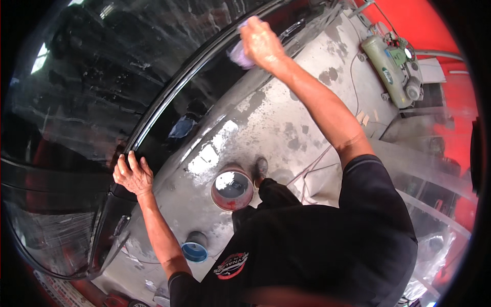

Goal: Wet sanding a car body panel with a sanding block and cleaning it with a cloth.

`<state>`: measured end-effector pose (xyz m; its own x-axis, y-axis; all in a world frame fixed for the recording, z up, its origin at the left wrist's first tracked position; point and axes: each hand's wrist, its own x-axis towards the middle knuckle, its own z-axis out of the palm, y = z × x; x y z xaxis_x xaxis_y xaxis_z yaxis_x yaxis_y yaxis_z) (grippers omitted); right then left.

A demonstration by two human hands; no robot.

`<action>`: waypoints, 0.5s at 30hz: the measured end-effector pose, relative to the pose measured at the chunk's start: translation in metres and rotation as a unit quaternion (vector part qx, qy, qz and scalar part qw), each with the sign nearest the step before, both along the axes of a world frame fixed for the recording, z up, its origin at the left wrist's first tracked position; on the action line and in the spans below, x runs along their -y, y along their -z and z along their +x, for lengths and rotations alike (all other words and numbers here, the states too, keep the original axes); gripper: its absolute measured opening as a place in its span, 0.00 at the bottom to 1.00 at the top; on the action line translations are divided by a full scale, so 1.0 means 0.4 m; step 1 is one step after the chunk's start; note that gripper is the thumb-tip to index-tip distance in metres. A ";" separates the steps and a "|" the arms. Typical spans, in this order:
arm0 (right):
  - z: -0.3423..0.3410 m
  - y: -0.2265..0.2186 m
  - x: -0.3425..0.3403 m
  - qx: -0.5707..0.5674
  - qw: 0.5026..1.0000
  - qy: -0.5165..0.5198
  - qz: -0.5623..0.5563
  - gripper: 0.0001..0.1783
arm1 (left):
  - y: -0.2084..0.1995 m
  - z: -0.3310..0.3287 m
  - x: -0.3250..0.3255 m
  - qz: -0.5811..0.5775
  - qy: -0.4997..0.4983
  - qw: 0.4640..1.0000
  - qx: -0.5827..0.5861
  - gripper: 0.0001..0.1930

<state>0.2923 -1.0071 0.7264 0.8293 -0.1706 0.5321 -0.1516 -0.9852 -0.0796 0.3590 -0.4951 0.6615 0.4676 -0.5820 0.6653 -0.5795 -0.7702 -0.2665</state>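
Observation:
A dark, glossy car (199, 97) fills the left side, a bright trim strip running along its window edge. At the upper middle, my right hand (261, 43) is closed round a pale purple cloth (239, 55) and presses it to the car's side near a door handle (292, 28). Part of the cloth is hidden behind the hand. Lower left, my left hand (134, 175) rests on the car beside the trim, fingers stretched out and holding nothing. Its fingertips touch the dark edge below the window.
A reddish bucket (232, 204) with liquid in it stands on the wet concrete floor (286, 117) by my shoe (261, 166). Nearer is a smaller blue-rimmed bucket (195, 251). A green air compressor (387, 71) stands far right, with hoses (353, 84) trailing over the floor.

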 end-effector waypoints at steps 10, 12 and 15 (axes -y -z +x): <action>0.002 -0.006 0.393 0.160 0.931 0.132 0.301 0.15 | 0.004 0.011 0.011 -0.001 0.007 1.000 0.013 0.21; -0.010 -0.044 0.427 0.142 0.926 0.173 0.303 0.16 | 0.004 0.009 0.019 -0.011 0.016 1.000 0.007 0.21; 0.017 -0.036 0.346 0.122 0.930 0.180 0.295 0.13 | 0.007 0.006 0.001 -0.001 0.006 1.000 0.007 0.21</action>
<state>0.2989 -1.1455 0.7406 0.5283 -0.7365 0.4225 -0.3703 -0.6476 -0.6659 0.3614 -0.4956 0.6589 0.4513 -0.5865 0.6726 -0.5848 -0.7636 -0.2736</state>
